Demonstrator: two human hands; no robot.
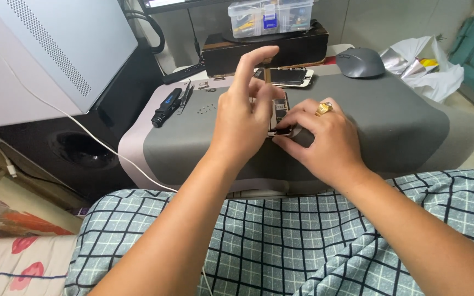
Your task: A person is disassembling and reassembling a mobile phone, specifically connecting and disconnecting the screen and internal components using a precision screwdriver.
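Grey mat [390, 118] covered a low desk, and an opened phone [281, 112] lay on it between both hands. The right hand [325, 140] pinched the phone's near end with curled fingers. The left hand [242, 118] rested beside it, fingers spread, forefinger raised, gripping nothing visible. A detached screen [287, 77] lay behind, a mouse [359, 62] further right.

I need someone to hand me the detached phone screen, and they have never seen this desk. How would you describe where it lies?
Start at the grey work mat on the low table. At its far edge, just beyond the left hand, lies the detached phone screen, left of the grey computer mouse. It is a flat dark glass panel with a white border, unlike the opened phone held between both hands.
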